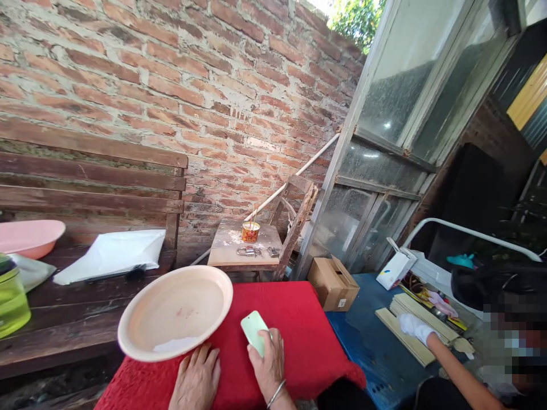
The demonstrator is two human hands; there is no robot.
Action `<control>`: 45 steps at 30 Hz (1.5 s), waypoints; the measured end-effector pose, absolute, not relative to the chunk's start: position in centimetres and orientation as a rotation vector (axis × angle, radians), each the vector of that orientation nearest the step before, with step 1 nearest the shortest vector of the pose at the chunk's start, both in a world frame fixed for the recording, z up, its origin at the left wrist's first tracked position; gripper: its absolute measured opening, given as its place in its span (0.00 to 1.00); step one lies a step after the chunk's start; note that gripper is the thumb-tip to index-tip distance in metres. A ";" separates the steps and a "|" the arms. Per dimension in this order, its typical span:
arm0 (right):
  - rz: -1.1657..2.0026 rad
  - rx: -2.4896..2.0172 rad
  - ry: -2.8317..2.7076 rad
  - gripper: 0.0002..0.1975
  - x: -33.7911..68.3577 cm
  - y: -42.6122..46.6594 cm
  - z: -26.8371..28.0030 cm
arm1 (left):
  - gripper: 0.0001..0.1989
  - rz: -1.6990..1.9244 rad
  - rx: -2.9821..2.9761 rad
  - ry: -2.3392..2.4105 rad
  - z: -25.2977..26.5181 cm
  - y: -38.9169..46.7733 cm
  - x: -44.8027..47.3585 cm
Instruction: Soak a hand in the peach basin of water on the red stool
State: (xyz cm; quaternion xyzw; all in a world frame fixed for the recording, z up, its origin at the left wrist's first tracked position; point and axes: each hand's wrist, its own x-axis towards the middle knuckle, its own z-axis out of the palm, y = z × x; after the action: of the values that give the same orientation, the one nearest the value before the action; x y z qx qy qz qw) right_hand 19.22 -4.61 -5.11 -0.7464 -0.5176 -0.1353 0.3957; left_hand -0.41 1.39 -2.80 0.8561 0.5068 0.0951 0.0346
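Observation:
A pale green phone (pixel 253 326) lies at a slant over the red cloth, and my right hand (pixel 270 360) grips its lower end between thumb and fingers. Around that wrist is a silver bangle. My left hand (pixel 196 377) rests palm down on the red cloth (pixel 280 302), fingers stretched out and holding nothing. Its fingertips are close to the front rim of a large cream basin (pixel 213 327); whether they touch it I cannot tell. Inside the basin, near the front, is something white and flat (pixel 175 345).
A wooden bench (pixel 92 316) at left bears a pink basin (pixel 32 239), a white packet (pixel 119 250) and a yellow-green jug (pixel 12 302). Behind are a small table (pixel 217 253) with a tin (pixel 250 232) and padlocks. At right, a cardboard box (pixel 331 285) and a co-worker's gloved hand (pixel 413 328) over pale strips.

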 end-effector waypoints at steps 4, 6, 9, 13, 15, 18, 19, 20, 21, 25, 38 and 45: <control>-0.341 -1.941 -1.394 0.14 18.8 -4.6 -5.1 | 0.23 0.264 2.609 1.579 -2.2 1.3 -0.3; -0.382 -1.995 -1.330 0.13 18.8 -4.5 -5.2 | 0.23 0.272 2.600 1.580 -2.0 1.2 -0.2; -0.431 -2.036 -1.261 0.13 18.9 -4.2 -5.5 | 0.23 0.301 2.591 1.567 -1.9 1.2 -0.3; -0.408 -2.053 -1.235 0.12 19.1 -4.1 -5.5 | 0.23 0.292 2.597 1.571 -1.9 1.2 -0.2; -0.385 -2.078 -1.158 0.10 19.4 -4.1 -5.2 | 0.24 0.280 2.613 1.592 -1.9 1.1 -0.2; -0.367 -2.107 -1.062 0.10 19.7 -4.2 -4.7 | 0.24 0.294 2.644 1.601 -2.0 0.9 -0.2; -0.365 -2.107 -1.062 0.11 19.7 -4.3 -4.6 | 0.24 0.306 2.649 1.597 -2.0 0.9 -0.3; -0.363 -2.104 -1.075 0.11 19.6 -4.3 -4.4 | 0.24 0.319 2.651 1.589 -2.1 1.0 -0.4; -0.357 -2.094 -1.099 0.12 19.4 -4.4 -4.3 | 0.24 0.331 2.653 1.578 -2.3 1.0 -0.4; -0.305 -2.013 -1.281 0.17 18.3 -4.6 -4.0 | 0.23 0.346 2.652 1.533 -3.0 1.6 -0.7; -0.342 -2.154 -1.010 0.13 18.6 -4.0 -4.3 | 0.25 0.093 2.806 1.457 -2.7 2.0 -1.1; -0.263 -2.006 -1.271 0.18 18.0 -4.3 -4.4 | 0.24 0.190 2.752 1.511 -3.8 2.5 -0.9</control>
State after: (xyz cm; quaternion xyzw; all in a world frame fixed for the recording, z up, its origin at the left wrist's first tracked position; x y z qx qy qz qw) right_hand 17.97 -4.30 -4.41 -0.7809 -0.4949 -0.1023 0.3672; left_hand -0.86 2.51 -3.77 0.8750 0.4804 0.0606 -0.0016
